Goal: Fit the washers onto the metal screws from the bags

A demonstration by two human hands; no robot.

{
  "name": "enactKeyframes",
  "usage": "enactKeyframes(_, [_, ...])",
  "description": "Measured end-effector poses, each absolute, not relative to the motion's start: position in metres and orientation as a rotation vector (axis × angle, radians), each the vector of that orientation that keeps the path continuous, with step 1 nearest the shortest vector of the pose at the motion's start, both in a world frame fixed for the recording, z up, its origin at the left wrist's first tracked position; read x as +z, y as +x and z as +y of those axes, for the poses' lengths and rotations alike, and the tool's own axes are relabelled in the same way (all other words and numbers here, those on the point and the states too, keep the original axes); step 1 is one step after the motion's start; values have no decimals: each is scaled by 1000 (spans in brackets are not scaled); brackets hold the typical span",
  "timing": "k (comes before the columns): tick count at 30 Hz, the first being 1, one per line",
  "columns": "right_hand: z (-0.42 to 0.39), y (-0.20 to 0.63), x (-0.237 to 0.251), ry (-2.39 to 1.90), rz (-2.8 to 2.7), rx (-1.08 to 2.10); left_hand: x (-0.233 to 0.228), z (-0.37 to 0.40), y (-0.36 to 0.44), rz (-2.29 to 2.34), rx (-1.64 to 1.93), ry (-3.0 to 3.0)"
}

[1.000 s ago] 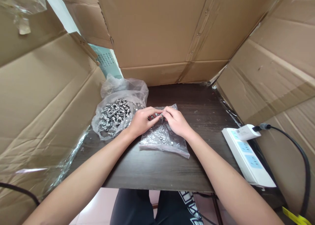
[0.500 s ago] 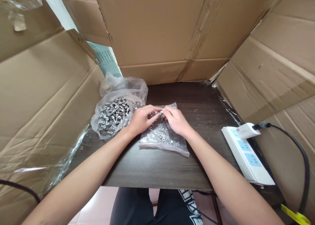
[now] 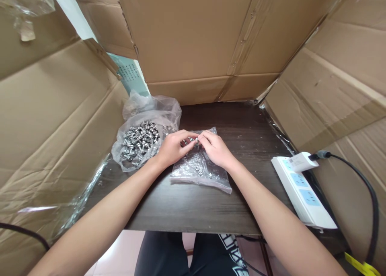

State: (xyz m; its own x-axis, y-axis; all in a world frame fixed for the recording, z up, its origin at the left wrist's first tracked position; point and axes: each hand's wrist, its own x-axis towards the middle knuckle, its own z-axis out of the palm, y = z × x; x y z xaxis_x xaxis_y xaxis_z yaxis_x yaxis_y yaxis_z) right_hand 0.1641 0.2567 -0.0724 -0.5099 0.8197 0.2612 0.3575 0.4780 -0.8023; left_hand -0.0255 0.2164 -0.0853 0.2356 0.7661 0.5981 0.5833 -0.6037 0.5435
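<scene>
My left hand [image 3: 173, 149] and my right hand [image 3: 215, 148] meet fingertip to fingertip over a flat clear plastic bag [image 3: 199, 171] that lies on the dark wooden table [image 3: 193, 211]. Between the fingertips sits a small metal bolt [image 3: 196, 140], pinched from both sides. Several small nuts lie on the flat bag below my hands. Left of my left hand an open clear bag of metal bolts [image 3: 140, 141] rests on the table.
Cardboard sheets wall the table at the back [image 3: 193, 38], left [image 3: 51, 119] and right [image 3: 331, 83]. A white power strip [image 3: 301, 191] with a plugged black cable [image 3: 362, 183] lies at the table's right edge. Crumpled plastic film [image 3: 84, 195] hangs at the left edge.
My fingertips have shifted slightly on the small bolt; both hands stay in the same place over the flat bag.
</scene>
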Motion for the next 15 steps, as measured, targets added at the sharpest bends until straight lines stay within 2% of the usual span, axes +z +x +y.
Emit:
enactKeyframes(10, [252,160,-70,-890,-1987,981,-82,214,-21,1219,1458,2298])
enactKeyframes(15, [249,160,-69,-834,-2029,945,-75,211,-22,1241,1326,2265])
